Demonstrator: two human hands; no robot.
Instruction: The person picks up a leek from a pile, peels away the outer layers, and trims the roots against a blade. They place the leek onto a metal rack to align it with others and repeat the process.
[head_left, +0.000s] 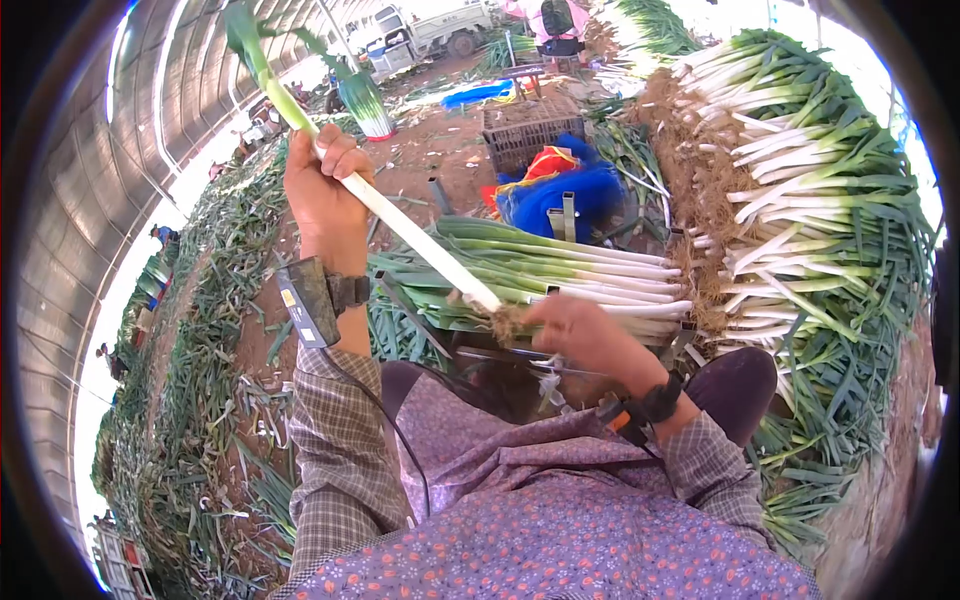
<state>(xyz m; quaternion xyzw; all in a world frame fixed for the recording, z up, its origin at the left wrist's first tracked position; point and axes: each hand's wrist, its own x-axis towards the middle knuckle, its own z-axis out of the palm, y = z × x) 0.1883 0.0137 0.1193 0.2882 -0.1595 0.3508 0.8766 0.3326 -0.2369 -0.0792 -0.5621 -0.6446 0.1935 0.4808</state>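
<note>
One leek (400, 215) mid-trim: left hand (325, 190) grips stalk, right hand (580, 330) pinches roots; next likely stripping cleanly.

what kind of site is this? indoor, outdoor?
Most likely a farm greenhouse tunnel used for sorting harvested leeks or green onions. Evidence: the arched plastic roof, a big stacked pile of leeks on bare soil, and trimmed leaves littering the ground. The left hand holds one stalk.

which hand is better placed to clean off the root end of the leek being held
Right, probably. The right hand is already at the root end of the leek, while the left hand grips the stalk higher up, holding it raised and tilted, so it serves as the support.
</note>
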